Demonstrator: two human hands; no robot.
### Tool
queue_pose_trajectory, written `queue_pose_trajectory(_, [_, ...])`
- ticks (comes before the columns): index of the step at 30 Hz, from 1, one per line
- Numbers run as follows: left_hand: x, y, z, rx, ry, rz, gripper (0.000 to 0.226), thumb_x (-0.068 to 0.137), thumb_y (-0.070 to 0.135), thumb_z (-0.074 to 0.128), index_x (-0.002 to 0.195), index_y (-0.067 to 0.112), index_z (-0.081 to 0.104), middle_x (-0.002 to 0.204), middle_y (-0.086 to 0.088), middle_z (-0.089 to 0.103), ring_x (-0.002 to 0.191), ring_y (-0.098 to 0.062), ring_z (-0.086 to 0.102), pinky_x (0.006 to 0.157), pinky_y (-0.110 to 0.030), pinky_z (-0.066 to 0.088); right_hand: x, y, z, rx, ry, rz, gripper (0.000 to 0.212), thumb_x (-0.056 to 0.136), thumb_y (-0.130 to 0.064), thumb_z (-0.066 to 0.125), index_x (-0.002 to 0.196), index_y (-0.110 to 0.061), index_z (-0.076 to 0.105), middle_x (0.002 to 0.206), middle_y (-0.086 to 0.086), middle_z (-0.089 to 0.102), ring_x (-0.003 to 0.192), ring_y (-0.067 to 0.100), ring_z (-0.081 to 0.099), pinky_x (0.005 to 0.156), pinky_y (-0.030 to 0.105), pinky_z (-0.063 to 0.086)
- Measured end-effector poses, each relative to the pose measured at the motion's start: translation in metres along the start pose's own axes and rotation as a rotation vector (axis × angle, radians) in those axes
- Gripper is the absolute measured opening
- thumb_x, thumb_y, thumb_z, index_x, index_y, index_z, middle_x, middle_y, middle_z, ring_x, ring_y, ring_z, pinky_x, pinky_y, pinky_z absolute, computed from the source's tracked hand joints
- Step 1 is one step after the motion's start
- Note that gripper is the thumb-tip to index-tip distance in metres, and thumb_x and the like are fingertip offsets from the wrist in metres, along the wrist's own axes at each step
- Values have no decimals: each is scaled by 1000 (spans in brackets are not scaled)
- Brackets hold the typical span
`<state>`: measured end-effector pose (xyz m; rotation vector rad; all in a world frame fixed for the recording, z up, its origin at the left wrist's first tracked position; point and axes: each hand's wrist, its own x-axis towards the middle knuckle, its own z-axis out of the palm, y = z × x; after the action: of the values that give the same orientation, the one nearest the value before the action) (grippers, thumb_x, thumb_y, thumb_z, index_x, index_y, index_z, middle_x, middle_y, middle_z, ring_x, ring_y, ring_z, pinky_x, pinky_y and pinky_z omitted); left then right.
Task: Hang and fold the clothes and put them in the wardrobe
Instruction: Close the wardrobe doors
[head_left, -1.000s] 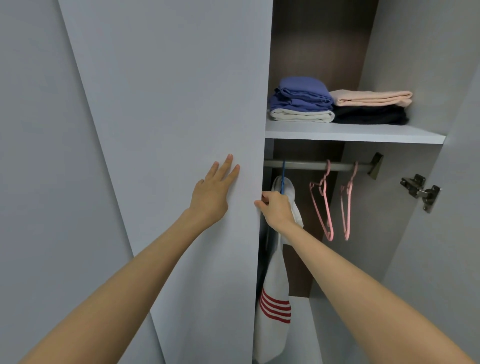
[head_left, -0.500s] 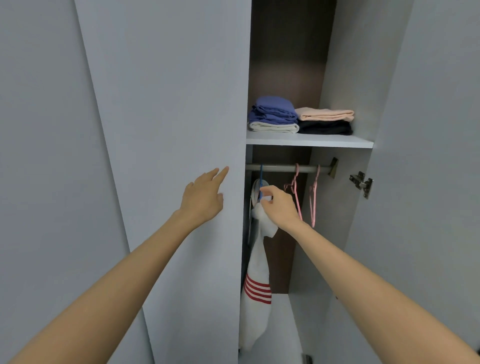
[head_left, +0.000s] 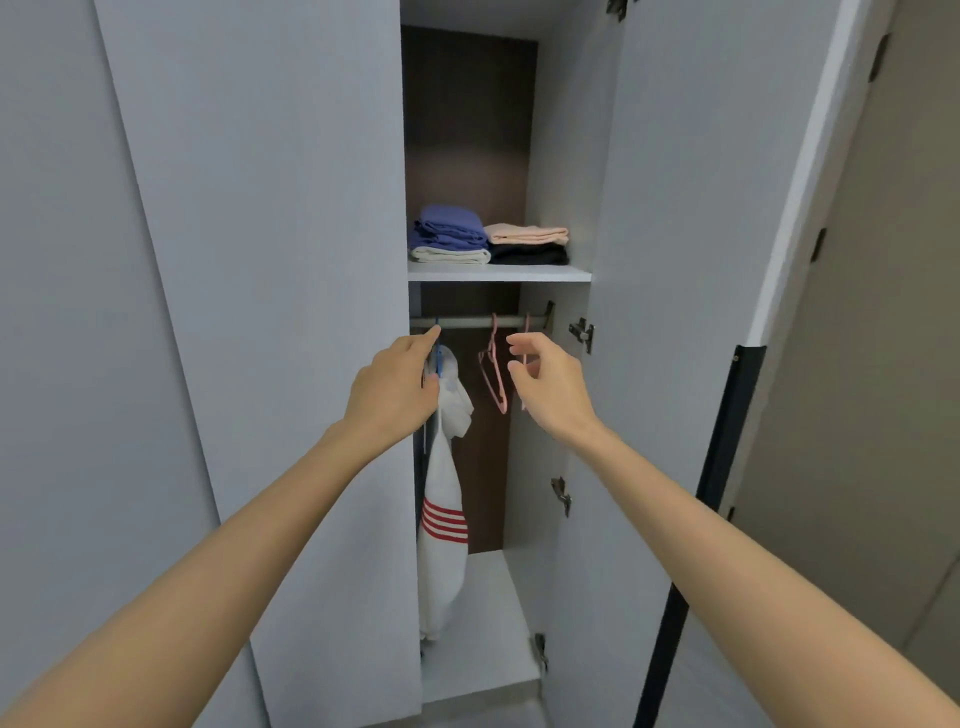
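1. Head view: the tall pale-grey wardrobe fills most of the shot. Its right door is swung wide, and the left door covers part of the opening.
2. The long white garment with red stripes is already in the wardrobe, at the far left end of the round metal rail, tight against the left door's edge. Its long axis runs straight up and down, with the shoulders bunched at the top and the hem pointing at the wardrobe floor. It's edge-on to the camera, so the broad faces look left and right.
3. Four folded clothes sit in two short stacks on the white shelf above the rail. I'd say the folding part is largely done.
4. The left hand is right at the garment's collar and the thin blue hanger. The fingertips are hidden by the door edge, so I can't tell whether its grip has anything.
5. The right hand hangs in front of the two pink plastic hangers. Its grip is loose, with thumb and fingers apart around nothing.
6. My guess is that this is the tail end of the hanging step. Next up would be checking that the hook is seated on the rail, then pinching a pink hanger by its neck and lifting it clear for another piece.
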<state>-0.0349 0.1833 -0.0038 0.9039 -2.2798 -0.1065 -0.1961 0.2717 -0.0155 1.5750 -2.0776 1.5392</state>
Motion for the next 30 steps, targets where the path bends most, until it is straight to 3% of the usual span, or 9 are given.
queue_pose_trajectory(7, [-14, 72, 26, -169, -14, 146, 58, 94, 22, 51, 147, 25, 28, 146, -3, 42, 120, -22, 52, 92, -35, 46, -39, 9, -85, -117, 196, -44, 30, 95, -9, 48, 124, -15, 56, 120, -3, 59, 108, 12, 53, 96, 29, 45])
queue_pose_trajectory(12, [-16, 118, 55, -200, -83, 215, 59, 95, 24, 49, 148, 24, 24, 145, -4, 41, 106, -22, 59, 88, -37, 51, -54, 42, -141, -195, 366, -10, 30, 93, -9, 49, 122, -15, 53, 119, -4, 53, 108, 13, 48, 91, 24, 41])
queue_pose_trajectory(15, [-13, 143, 74, -225, -132, 244, 59, 96, 24, 47, 149, 21, 23, 144, -6, 41, 109, -24, 57, 91, -41, 50, -57, 65, -165, -197, 439, 53, 33, 92, -6, 50, 125, -12, 50, 123, 2, 48, 113, 15, 45, 89, 23, 38])
queue_pose_trajectory(19, [-5, 173, 101, -228, -156, 258, 62, 95, 31, 48, 150, 22, 21, 149, -4, 35, 129, -23, 43, 96, -38, 43, -51, 96, -189, -130, 370, 131, 41, 96, -12, 50, 136, -10, 41, 136, 3, 41, 122, 16, 44, 98, 27, 40])
queue_pose_trajectory(24, [5, 203, 137, -253, -215, 219, 80, 86, 46, 61, 150, 24, 19, 152, -2, 31, 137, -22, 34, 108, -42, 37, -28, 127, -204, -93, 195, 151, 47, 99, -18, 46, 144, -9, 36, 144, 3, 44, 127, 17, 46, 108, 35, 39])
queue_pose_trajectory(30, [17, 227, 175, -259, -234, 167, 97, 74, 63, 64, 150, 30, 14, 154, 2, 28, 138, -22, 32, 108, -45, 37, 0, 152, -217, -23, 185, 91, 30, 94, -10, 54, 122, -11, 64, 112, -1, 69, 96, 13, 65, 84, 20, 49])
